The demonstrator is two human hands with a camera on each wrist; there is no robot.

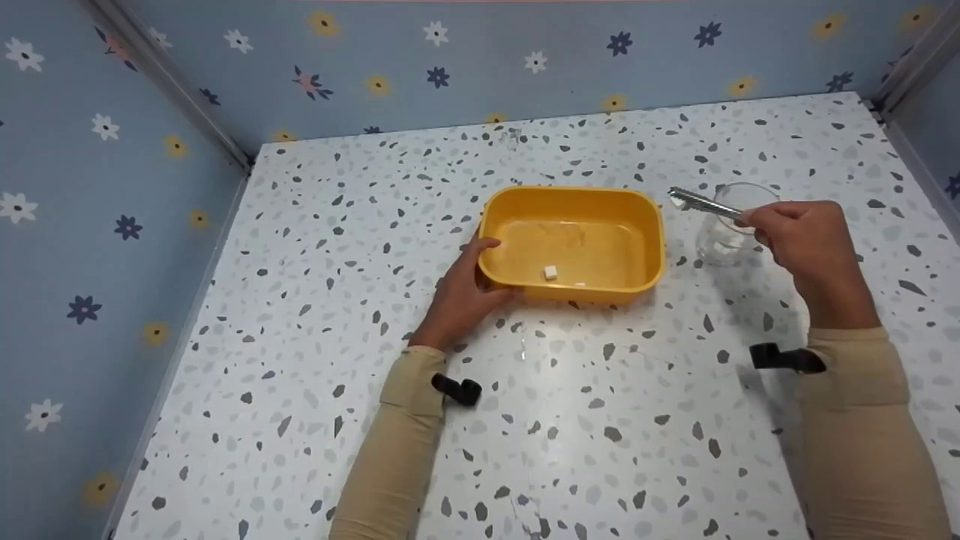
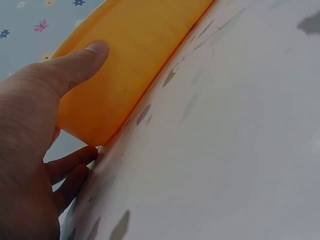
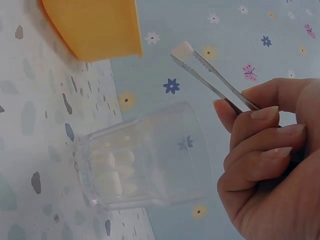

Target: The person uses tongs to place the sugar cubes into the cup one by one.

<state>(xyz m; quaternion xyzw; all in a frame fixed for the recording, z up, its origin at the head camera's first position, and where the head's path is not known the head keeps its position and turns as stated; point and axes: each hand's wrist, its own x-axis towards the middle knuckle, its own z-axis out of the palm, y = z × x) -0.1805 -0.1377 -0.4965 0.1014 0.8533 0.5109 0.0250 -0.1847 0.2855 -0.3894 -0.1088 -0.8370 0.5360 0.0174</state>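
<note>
The yellow plastic tub (image 1: pixel 574 206) is steadied by my left hand (image 1: pixel 459 296) at its near left corner. In the left wrist view that thumb (image 2: pixel 82 67) presses the tub's outer wall. My right hand (image 1: pixel 814 240) pinches small metal tongs (image 1: pixel 709 204) with serrated tips. Between the tips sits a white cube (image 3: pixel 183 50), raised above a clear glass (image 3: pixel 167 150). Several white cubes (image 3: pixel 114 181) lie at the bottom of the glass. One white cube (image 1: pixel 550 273) rests on the tub floor, with a sliver of another (image 1: pixel 580 284) behind the near rim.
A white speckled tabletop (image 1: pixel 300 390) carries the tub and the glass, which stands just right of the tub. Blue flowered panels (image 1: pixel 495 60) rise along the back and both sides. A black wrist mount (image 1: pixel 784 358) sticks out from the right sleeve.
</note>
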